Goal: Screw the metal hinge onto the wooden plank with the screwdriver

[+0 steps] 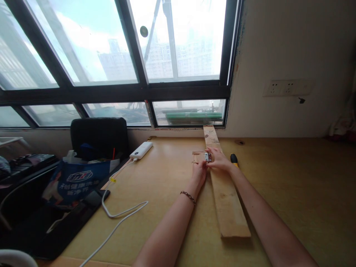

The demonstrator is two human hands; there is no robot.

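A long wooden plank (229, 202) lies lengthwise on the table, its far end near the window wall. At its left edge is a small silvery and reddish-brown metal fitting (206, 157) with holes, possibly a hinge. My right hand (218, 158) rests over the plank, its thumb and fingers closed around the fitting. From the near left, my left hand (199, 171) is closed with its fingertips at the fitting's lower edge. A short wooden piece (197, 157) shows just left of the fitting. Beyond my right wrist lies a tool with a black and yellow handle (234, 159), partly hidden.
A white power bank (141, 150) with a white cable (122, 216) lies at the table's left side. Left of the table stand a black chair (98, 135) and a blue printed bag (75, 183). Windows and a wall with sockets (287, 88) bound the far side.
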